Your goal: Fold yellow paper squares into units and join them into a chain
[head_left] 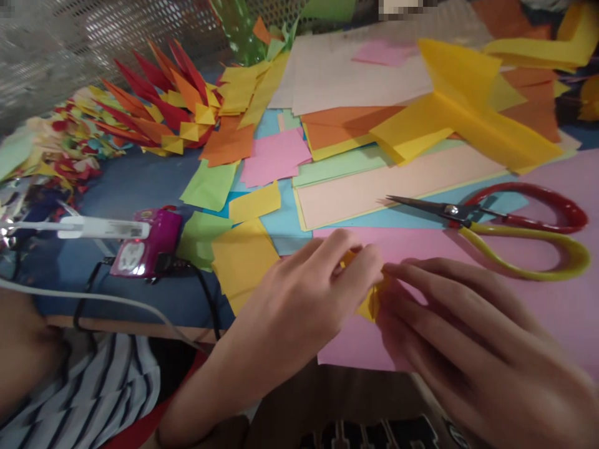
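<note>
A small piece of folded yellow paper [369,305] is held between my two hands, just above a pink sheet [344,343]. My left hand [299,299] is closed on it, with thumb and forefinger pinching its upper part. From the right, my right hand [472,337] grips the same paper at its edge, its fingertips bunched together. Fingers cover much of the paper, so its full shape is hidden. Scissors [452,211] with one red and one yellow handle lie beyond my right hand, blades pointing left.
Stacked paper strips [402,181] and cut squares [276,156] spread behind my hands. A large folded yellow paper shape [461,109] stands at back right. Farther left are a spiky red and orange paper piece [163,103] and a purple power adapter [147,243] with cables. Another person's striped clothing [93,386] shows at lower left.
</note>
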Tool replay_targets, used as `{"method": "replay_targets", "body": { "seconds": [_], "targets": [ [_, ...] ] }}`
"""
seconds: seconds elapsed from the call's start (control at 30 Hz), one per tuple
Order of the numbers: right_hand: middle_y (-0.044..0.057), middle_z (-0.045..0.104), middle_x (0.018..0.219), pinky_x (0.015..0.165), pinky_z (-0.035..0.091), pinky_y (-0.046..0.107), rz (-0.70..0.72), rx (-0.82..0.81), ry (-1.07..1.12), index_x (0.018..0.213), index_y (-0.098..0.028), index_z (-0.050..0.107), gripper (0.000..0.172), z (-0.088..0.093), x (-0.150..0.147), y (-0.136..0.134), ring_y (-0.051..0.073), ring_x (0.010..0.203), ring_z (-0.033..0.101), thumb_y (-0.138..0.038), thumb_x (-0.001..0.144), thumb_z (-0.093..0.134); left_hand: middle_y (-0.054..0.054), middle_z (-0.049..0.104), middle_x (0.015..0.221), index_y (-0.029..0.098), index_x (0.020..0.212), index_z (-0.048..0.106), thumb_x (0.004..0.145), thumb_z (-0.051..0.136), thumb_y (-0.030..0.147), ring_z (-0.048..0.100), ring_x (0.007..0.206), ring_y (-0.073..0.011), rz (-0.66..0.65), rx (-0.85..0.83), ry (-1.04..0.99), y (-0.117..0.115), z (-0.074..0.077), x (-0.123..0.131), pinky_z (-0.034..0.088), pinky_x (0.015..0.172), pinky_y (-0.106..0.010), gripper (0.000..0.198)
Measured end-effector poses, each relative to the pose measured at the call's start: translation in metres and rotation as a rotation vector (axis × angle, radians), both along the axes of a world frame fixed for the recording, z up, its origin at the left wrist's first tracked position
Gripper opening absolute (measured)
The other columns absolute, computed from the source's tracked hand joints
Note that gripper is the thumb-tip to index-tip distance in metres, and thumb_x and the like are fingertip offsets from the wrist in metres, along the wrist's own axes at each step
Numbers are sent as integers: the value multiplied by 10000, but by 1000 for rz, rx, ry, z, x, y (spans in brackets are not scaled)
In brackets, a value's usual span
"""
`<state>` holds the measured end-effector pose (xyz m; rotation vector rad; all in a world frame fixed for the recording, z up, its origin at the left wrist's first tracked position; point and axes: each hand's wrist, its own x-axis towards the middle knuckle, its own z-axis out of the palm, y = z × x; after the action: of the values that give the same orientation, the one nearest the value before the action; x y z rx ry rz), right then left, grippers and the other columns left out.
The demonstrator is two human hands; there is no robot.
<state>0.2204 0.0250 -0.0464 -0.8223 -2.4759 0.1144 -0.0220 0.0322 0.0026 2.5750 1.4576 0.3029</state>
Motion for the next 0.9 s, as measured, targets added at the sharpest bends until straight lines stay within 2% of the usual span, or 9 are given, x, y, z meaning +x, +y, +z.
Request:
{"method": "replay_targets", "body": {
  "seconds": [0.07, 0.23, 0.4, 0.47, 0.63, 0.9],
  "targets": [
    [49, 685, 1489, 1246, 511, 528, 2, -11, 6, 1314, -136, 764, 280, 0, -1, 0, 300, 1403, 630, -161, 1051, 672, -61, 723, 1256, 187, 1250, 662, 1153, 565, 263, 749, 1151, -252, -25, -24, -9, -1, 3, -1, 645, 1064, -414, 156],
    [87, 690, 1470, 1248, 497, 560, 18, -6, -7, 1330, -111, 757, 303, -2, 1, -1, 330, 1421, 611, -156, 1045, 663, -47, 720, 1161, 162, 1197, 700, 1110, 597, 144, 752, 1039, -216, -32, 14, 25, -1, 4, -1, 653, 997, -381, 136],
    [79, 664, 1515, 1244, 480, 533, 7, -40, 10, 1340, -101, 749, 307, -2, 2, -2, 336, 1415, 609, -171, 1055, 657, -38, 717, 1113, 151, 1150, 726, 1121, 562, 142, 745, 1059, -217, -22, -5, 60, 0, 0, 2, 628, 1017, -392, 167],
    [74, 669, 1508, 1249, 471, 533, 2, -49, 18, 1313, -97, 760, 287, -2, 2, -2, 343, 1411, 609, -171, 1054, 659, -33, 712, 1090, 154, 1117, 732, 1114, 576, 142, 742, 1040, -208, 15, -1, 10, 1, -2, 4, 617, 988, -379, 156],
    [95, 673, 1497, 1253, 461, 544, 22, -64, 22, 1283, -92, 772, 271, -2, 3, -1, 356, 1390, 615, -178, 1043, 681, -15, 694, 1016, 168, 957, 700, 1100, 603, 188, 709, 845, -145, 188, 15, -154, 5, -7, 11, 547, 718, -313, 174],
    [75, 620, 1568, 1191, 505, 506, 19, -104, 41, 1324, -104, 725, 280, -5, 4, -2, 333, 1425, 580, -154, 1058, 654, 1, 657, 979, 164, 903, 667, 1103, 583, 167, 582, 738, -100, 227, -70, -230, 11, -4, 13, 483, 665, -280, 217]
  ]
}}
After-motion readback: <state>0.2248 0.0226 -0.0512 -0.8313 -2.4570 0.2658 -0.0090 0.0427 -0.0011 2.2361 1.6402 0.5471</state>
